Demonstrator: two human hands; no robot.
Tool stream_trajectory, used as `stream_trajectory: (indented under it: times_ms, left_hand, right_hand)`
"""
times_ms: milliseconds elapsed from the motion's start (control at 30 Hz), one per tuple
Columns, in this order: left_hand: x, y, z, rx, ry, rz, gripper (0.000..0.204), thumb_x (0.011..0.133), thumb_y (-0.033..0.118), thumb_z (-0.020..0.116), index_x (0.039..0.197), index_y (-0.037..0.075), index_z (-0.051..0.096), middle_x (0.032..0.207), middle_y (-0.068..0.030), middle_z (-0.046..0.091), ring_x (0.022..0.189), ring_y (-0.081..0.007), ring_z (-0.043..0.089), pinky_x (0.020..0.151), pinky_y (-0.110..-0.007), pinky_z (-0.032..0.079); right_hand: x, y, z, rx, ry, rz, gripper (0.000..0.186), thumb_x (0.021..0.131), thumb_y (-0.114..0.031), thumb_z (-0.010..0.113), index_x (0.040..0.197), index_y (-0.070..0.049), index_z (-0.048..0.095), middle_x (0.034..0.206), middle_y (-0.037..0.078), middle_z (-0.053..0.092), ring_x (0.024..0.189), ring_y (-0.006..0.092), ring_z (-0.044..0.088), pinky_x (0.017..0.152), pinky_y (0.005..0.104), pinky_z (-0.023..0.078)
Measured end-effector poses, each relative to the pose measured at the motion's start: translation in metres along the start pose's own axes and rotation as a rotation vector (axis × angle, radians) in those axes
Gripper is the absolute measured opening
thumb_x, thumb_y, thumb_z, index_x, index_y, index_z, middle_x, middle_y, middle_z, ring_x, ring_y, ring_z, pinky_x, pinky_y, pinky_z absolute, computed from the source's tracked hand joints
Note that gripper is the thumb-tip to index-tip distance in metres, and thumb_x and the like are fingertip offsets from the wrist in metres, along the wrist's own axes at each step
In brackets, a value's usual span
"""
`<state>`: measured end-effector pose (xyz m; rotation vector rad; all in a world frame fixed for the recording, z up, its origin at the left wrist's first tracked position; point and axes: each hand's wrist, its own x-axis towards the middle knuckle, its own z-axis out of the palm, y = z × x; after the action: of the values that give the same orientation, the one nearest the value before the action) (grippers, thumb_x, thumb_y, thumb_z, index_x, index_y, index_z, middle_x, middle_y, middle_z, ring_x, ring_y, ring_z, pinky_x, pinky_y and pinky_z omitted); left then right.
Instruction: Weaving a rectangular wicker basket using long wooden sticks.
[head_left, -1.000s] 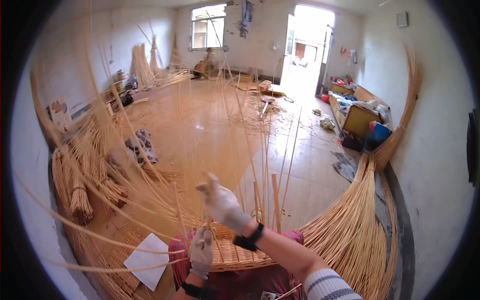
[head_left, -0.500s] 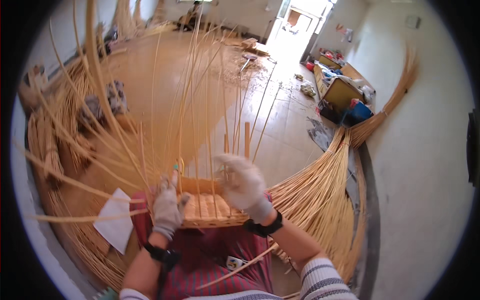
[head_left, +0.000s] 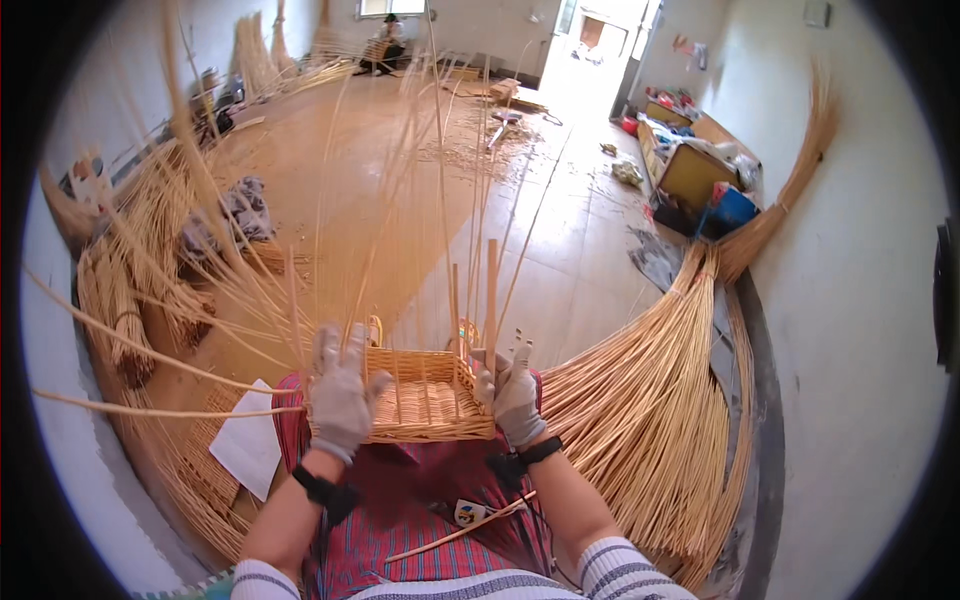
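A partly woven wicker basket (head_left: 425, 404), shallow and rectangular, rests on my lap over a striped red apron (head_left: 400, 530). Long uncut willow rods (head_left: 385, 200) rise from its sides and fan out to the left. My left hand (head_left: 342, 392), in a pale work glove, lies against the basket's left end with its fingers stretched out. At the right end, my gloved right hand (head_left: 513, 392) touches the corner, thumb and fingers apart. An upright flat stake (head_left: 492, 290) stands beside that hand. One loose rod (head_left: 450, 535) lies across the apron.
Large bundles of rods lie on the right (head_left: 660, 410) and left (head_left: 120, 290). White paper (head_left: 247, 440) lies on a woven panel (head_left: 208, 445). Farther off are a hammer-like tool (head_left: 502, 124) among scraps, a cluttered box (head_left: 705, 180) and a seated person (head_left: 385, 45).
My right hand has come down from above the basket to its right end. My left hand has turned flatter against the left end. The tall rods sway and blur.
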<state>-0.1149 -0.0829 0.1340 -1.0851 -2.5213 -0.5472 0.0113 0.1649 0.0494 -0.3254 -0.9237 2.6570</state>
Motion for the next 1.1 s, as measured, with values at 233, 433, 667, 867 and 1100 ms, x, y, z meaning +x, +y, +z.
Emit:
stream_trajectory:
  times_ms: [233, 433, 667, 867, 1100]
  left_hand:
    - [0.008, 0.058, 0.075, -0.011, -0.165, 0.456, 0.063, 0.096, 0.043, 0.055, 0.145, 0.004, 0.05, 0.151, -0.0144, 0.05, 0.144, -0.0333, 0.041, 0.126, -0.049, 0.011]
    - [-0.003, 0.086, 0.055, -0.021, -0.171, 0.545, 0.065, 0.092, 0.049, 0.06, 0.134, 0.001, 0.056, 0.144, -0.0235, 0.053, 0.144, -0.0362, 0.04, 0.125, -0.055, 0.008]
    - [-0.026, 0.098, 0.095, -0.051, -0.095, 0.505, 0.066, 0.082, 0.048, 0.068, 0.118, -0.007, 0.059, 0.132, -0.0256, 0.06, 0.144, -0.0346, 0.041, 0.121, -0.066, 0.011]
    - [-0.033, 0.09, 0.104, -0.272, -0.266, 0.409, 0.055, 0.078, 0.038, 0.073, 0.114, -0.002, 0.061, 0.113, -0.016, 0.069, 0.131, -0.0341, 0.055, 0.119, -0.068, 0.019]
    - [-0.028, 0.09, 0.103, -0.17, -0.059, 0.494, 0.037, 0.078, 0.03, 0.073, 0.101, 0.002, 0.067, 0.103, -0.0144, 0.07, 0.121, -0.0329, 0.062, 0.12, -0.063, 0.023]
  right_hand:
    - [-0.005, 0.009, -0.002, 0.111, -0.094, -0.028, 0.092, 0.094, -0.078, 0.034, 0.13, 0.004, 0.058, 0.083, 0.002, 0.061, 0.067, 0.012, 0.058, 0.063, 0.0275, 0.052]
    - [0.0, 0.002, -0.003, -0.266, 0.056, -0.127, 0.081, 0.099, -0.07, 0.038, 0.13, 0.002, 0.057, 0.091, 0.006, 0.064, 0.075, 0.015, 0.059, 0.072, 0.0308, 0.053]
    - [0.016, 0.022, 0.024, -0.485, 0.428, -0.203, 0.044, 0.106, -0.048, 0.049, 0.108, -0.007, 0.065, 0.072, -0.004, 0.056, 0.059, 0.0061, 0.048, 0.053, 0.0226, 0.039]
    - [0.029, 0.023, 0.03, -0.45, 0.446, -0.085, 0.046, 0.106, -0.052, 0.045, 0.09, -0.011, 0.057, 0.057, -0.007, 0.039, 0.043, 0.0052, 0.03, 0.039, 0.0246, 0.023]
    - [0.027, -0.005, 0.027, -0.146, 0.141, 0.143, 0.05, 0.104, -0.06, 0.041, 0.082, -0.015, 0.046, 0.056, -0.008, 0.026, 0.042, 0.0062, 0.022, 0.037, 0.0261, 0.018]
